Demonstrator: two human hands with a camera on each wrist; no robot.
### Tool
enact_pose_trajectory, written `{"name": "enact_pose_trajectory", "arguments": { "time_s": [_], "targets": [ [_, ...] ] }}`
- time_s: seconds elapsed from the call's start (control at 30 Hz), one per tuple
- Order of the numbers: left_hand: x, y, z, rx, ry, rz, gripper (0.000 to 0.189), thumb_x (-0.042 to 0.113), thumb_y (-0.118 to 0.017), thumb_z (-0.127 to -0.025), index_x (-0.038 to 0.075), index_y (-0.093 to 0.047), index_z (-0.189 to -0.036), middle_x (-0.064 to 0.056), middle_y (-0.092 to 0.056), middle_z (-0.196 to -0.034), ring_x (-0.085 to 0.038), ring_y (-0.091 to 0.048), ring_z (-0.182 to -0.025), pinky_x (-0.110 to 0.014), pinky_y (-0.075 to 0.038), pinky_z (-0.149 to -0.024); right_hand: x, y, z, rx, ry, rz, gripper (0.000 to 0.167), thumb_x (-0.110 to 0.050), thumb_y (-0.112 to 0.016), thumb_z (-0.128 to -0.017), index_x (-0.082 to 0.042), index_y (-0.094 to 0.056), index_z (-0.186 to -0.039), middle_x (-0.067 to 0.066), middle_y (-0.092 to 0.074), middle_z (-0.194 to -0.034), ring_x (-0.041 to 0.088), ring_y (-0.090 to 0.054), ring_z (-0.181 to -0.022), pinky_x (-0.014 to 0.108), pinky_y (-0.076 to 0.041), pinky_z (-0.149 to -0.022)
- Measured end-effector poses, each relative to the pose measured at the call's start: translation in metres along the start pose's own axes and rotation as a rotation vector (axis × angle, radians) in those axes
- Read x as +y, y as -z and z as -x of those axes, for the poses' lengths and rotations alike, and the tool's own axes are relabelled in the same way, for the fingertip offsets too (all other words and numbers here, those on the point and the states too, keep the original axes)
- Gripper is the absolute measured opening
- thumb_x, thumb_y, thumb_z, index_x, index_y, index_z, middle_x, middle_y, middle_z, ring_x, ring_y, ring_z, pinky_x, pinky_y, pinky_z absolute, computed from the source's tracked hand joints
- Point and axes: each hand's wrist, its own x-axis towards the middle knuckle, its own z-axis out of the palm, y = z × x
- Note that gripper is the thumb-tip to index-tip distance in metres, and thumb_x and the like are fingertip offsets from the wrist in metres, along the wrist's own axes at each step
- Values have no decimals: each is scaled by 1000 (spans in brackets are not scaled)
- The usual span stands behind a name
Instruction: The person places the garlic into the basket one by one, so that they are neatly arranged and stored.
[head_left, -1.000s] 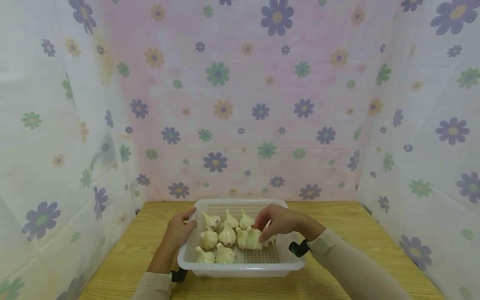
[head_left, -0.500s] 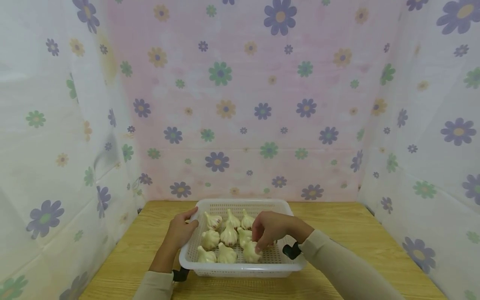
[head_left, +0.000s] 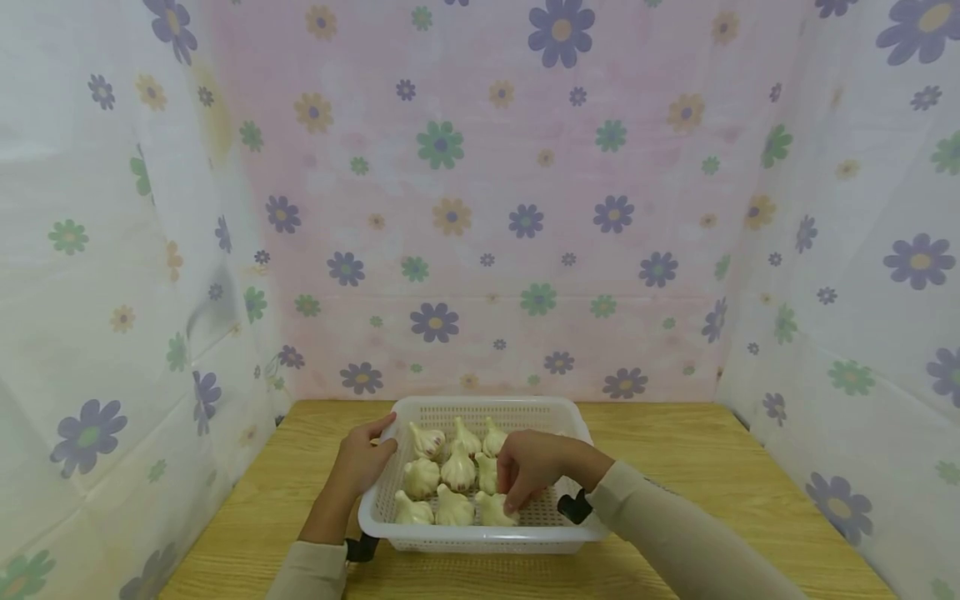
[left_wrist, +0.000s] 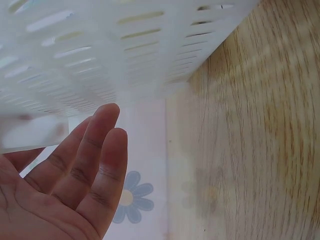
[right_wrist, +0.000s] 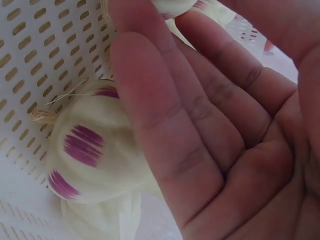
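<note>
Several pale garlic bulbs (head_left: pixel 459 471) lie in loose rows inside a white plastic basket (head_left: pixel 480 532). My right hand (head_left: pixel 536 467) reaches down into it, thumb and fingertips pinching a garlic bulb (head_left: pixel 491 510) at the right end of the front row. The right wrist view has only a sliver of that bulb (right_wrist: pixel 172 6) past the fingers; a purple-streaked garlic bulb (right_wrist: pixel 95 145) lies beside the hand. On the basket's left side my left hand (head_left: pixel 360 462) holds the rim, its fingers (left_wrist: pixel 107 160) along the outside of the slotted wall (left_wrist: pixel 140 45).
The basket stands on a wood-grain table (head_left: pixel 652 442). Flower-printed sheets hang at the back (head_left: pixel 480 200) and on both sides. A black strap piece (head_left: pixel 576 507) at my right wrist overlaps the basket's right side.
My right hand has brought a garlic bulb toward the front and set it low beside the two front bulbs, shifting slightly left. The left hand stays on the rim.
</note>
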Motion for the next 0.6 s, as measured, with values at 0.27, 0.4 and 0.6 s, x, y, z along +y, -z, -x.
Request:
{"name": "enact_pose_trajectory", "arguments": {
  "time_s": [0.27, 0.4, 0.6],
  "targets": [
    [0, 0, 2, -7, -4, 0, 56, 17, -59, -95, 16, -55, -151, -24, -61, -142, -25, -74, -92, -37, -62, -65, -4, -1, 1, -3, -14, -36, 16, -15, -91, -77, -16, -77, -84, -5, -76, -73, 23, -75, -65, 51, -62, -64],
    [1, 0, 2, -4, 3, 0, 57, 18, -59, -95, 16, -55, -151, -23, -61, -143, -24, -74, -92, -37, -62, -64, -4, 0, 3, -7, -15, -59, 15, -15, -90, -77, -15, -77, -85, -4, -77, -75, 23, -76, -67, 47, -63, -63],
    [0, 1, 1, 1, 4, -4, 57, 18, -59, -94, 16, -56, -151, -24, -61, -143, -25, -74, -91, -37, -62, -65, 0, 2, 6, -23, -5, -84, 11, -15, -89, -80, -16, -79, -86, -5, -78, -78, 24, -77, -71, 46, -64, -65]
  ]
}}
